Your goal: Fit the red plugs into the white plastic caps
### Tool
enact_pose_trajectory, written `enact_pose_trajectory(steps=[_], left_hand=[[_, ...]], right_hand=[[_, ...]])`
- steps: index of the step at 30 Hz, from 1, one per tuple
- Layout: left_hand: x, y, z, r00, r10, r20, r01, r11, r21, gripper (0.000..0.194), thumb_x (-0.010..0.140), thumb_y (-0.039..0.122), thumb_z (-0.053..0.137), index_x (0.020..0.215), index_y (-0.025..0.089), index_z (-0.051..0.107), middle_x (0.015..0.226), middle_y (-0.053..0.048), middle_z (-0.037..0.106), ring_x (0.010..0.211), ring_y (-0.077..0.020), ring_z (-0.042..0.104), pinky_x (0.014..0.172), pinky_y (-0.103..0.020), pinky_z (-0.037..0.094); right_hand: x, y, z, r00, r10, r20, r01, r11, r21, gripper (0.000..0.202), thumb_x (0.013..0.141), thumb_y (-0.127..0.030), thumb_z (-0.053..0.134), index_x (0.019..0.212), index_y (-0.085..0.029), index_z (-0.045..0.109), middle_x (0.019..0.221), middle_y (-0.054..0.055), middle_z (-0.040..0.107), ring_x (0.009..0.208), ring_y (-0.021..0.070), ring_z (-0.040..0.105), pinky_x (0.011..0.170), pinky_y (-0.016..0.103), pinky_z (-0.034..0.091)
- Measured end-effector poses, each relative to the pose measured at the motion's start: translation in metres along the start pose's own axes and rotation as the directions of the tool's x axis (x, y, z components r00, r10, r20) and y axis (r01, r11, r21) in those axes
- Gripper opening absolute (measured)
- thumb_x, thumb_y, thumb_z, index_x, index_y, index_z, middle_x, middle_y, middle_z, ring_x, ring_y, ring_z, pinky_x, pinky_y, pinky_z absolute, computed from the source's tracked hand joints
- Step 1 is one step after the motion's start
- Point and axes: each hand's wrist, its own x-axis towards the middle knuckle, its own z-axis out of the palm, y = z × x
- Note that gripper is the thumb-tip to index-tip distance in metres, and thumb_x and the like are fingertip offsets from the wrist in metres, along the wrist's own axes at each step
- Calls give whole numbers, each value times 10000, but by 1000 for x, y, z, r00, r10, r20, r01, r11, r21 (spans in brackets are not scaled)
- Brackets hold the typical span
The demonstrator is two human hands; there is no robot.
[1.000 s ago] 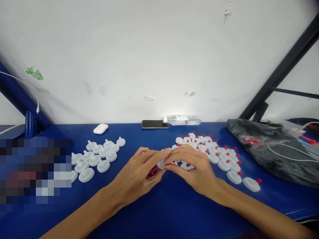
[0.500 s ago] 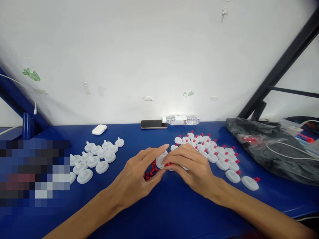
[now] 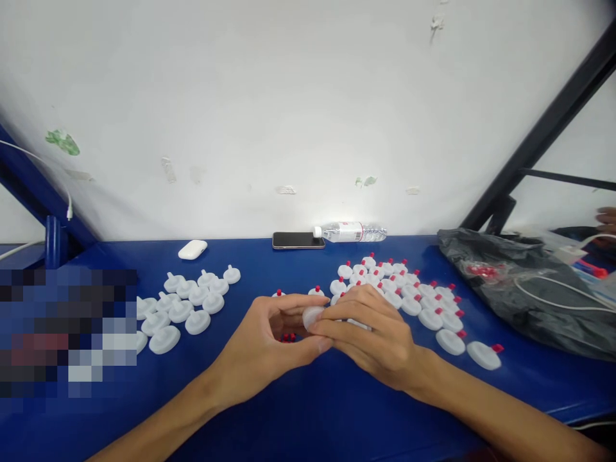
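Between my two hands is a white round spouted lid (image 3: 312, 318), partly covered by fingers. My left hand (image 3: 269, 343) curls around its left side, thumb below and fingers above. The fingers of my right hand (image 3: 373, 330) are closed over the lid's right side, and its spout is hidden under them. Behind my left hand lie small red caps (image 3: 289, 337), mostly covered. To the right stand several white lids with red caps (image 3: 430, 317) on their spouts. On the left, several white lids with bare spouts (image 3: 180, 310) sit spout-up.
On the blue table (image 3: 308, 410), by the wall, lie a phone (image 3: 298, 240), a water bottle (image 3: 351, 231) and a white case (image 3: 192, 249). A black plastic bag (image 3: 524, 295) with a clear packet (image 3: 484, 271) lies at right. Another person's hand (image 3: 607, 219) shows at the right edge.
My hands have turned the lid, and the red cap seen at my right fingertips is now hidden. Two capped lids have come into sight beyond my left hand. Another person's hand appears at right.
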Motion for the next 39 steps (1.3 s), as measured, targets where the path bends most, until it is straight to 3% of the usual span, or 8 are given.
enact_pose_trajectory(steps=[12,15,19,22,25,31,35,39], left_hand=[[-3,11,-3,997,17,74,-23,996,88,203,787,130,773,979,191,802,760,42,608,699,-92,521,656,-215,500],[-3,10,-3,997,29,77,-41,987,157,156,794,143,757,942,182,789,745,43,609,680,-92,539,640,-211,511],[-3,8,-6,993,100,57,-113,939,324,243,874,307,760,1097,218,795,841,11,761,740,-145,693,680,-250,591],[-3,6,-14,968,250,-13,-203,816,541,351,915,418,728,1217,246,769,1049,-29,824,935,-216,758,880,-361,610],[4,4,-31,907,417,-54,-227,595,771,361,968,406,621,1236,208,761,1155,-88,801,1080,-280,707,1023,-487,526],[18,-6,-74,828,538,-160,74,176,981,464,1014,252,456,1299,-12,709,1245,-289,709,1271,-483,555,1054,-679,422],[18,-15,-89,832,520,-196,214,25,977,484,984,198,508,1345,-92,648,1167,-356,724,1291,-570,558,1017,-730,426],[19,-20,-95,877,442,-187,228,-39,973,334,976,149,574,1224,-18,723,1003,-248,781,1158,-453,691,1025,-665,475]], right_hand=[[-1,-4,2,999,-30,30,29,999,39,186,981,-43,656,1065,-171,761,1007,67,828,834,190,686,743,372,546],[-1,-4,3,999,-34,37,32,999,42,205,982,-25,635,1056,-174,755,999,60,829,828,188,684,735,369,544],[0,-4,2,1000,4,17,-5,998,56,140,977,-76,681,1067,-167,736,948,71,809,799,191,680,720,369,541],[3,-2,0,998,62,0,-62,996,63,142,984,-77,677,1088,-164,715,954,68,798,807,180,684,733,358,529],[3,1,0,990,137,43,-140,988,60,159,972,-82,696,1111,-159,706,941,54,793,807,177,671,761,361,507],[-3,3,8,907,286,308,-309,951,28,160,941,-78,603,986,-175,722,874,24,755,789,186,618,854,408,465],[-6,1,9,867,339,366,-366,931,5,192,868,-58,576,911,-174,724,856,33,721,791,192,580,848,409,450],[-6,1,7,867,333,371,-367,930,23,167,933,-112,576,960,-168,730,921,52,729,845,205,593,871,415,449]])
